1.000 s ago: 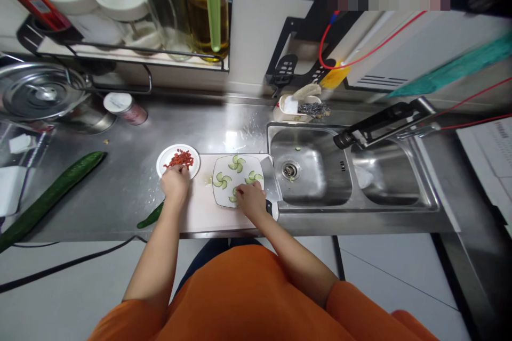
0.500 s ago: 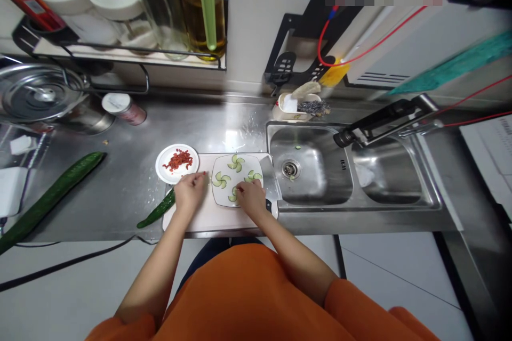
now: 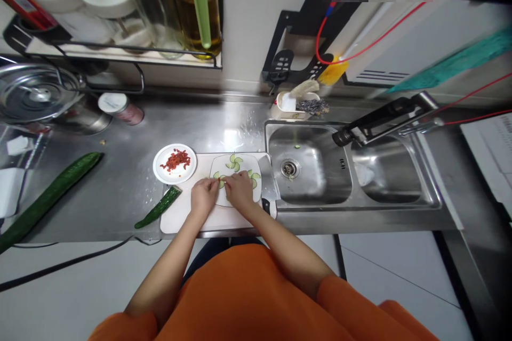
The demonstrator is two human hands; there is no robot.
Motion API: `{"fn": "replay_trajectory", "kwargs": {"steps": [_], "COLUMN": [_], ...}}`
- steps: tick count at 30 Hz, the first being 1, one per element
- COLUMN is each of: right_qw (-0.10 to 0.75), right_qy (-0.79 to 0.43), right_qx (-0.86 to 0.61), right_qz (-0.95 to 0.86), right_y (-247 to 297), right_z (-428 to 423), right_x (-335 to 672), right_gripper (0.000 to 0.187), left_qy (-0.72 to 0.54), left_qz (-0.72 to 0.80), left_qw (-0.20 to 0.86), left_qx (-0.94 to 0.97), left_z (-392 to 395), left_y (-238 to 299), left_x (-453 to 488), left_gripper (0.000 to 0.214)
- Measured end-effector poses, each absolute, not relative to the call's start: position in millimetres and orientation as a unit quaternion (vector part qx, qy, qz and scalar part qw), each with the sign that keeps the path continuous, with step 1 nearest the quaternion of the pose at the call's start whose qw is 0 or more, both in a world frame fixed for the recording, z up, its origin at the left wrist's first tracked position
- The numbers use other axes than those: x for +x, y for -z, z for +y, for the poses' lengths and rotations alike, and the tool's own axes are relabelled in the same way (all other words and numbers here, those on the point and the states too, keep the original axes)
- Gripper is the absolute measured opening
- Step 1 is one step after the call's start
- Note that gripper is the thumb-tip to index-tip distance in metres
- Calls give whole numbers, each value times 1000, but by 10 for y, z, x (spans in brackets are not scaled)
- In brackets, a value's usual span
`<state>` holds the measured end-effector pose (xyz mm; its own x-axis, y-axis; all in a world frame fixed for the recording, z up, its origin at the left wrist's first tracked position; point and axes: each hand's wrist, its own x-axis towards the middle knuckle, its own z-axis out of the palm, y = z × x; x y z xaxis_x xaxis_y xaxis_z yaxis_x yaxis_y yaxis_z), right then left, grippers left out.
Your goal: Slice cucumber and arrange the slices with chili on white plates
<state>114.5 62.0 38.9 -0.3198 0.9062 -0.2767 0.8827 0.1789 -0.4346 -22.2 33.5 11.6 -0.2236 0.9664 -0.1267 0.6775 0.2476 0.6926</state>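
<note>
- Your left hand [image 3: 203, 200] is turned back upward, fingers curled in, with thumb and fingertips drawn together toward your right side.
- Your right hand [image 3: 240, 192] bends over palm down, its fingers pointing across toward the left hand.
- The fingertips of your two hands come very near each other; whether they touch is too small to tell.
- Your left forearm [image 3: 170, 266] is bare and slants forward and inward from the elbow.
- Your right forearm [image 3: 290, 245] is bare too, slanting forward and inward more flatly.
- Both your arms reach ahead of your torso [image 3: 236, 298], forming a narrowing wedge.
</note>
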Motion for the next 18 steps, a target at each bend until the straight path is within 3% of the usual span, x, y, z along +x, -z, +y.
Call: {"fn": "replay_trajectory", "kwargs": {"steps": [18], "right_qw": [-23], "right_qy": [-270], "right_qx": [-569], "right_qz": [-777], "right_y": [-331], "right_z": [633], "right_x": [1100], "right_gripper": [33], "left_qy": [-218], "left_qz": [744], "left_qw": [284], "left_qx": [564], "left_z": [333], "left_y": [-71], "left_x": [-230], "left_gripper": [22]}}
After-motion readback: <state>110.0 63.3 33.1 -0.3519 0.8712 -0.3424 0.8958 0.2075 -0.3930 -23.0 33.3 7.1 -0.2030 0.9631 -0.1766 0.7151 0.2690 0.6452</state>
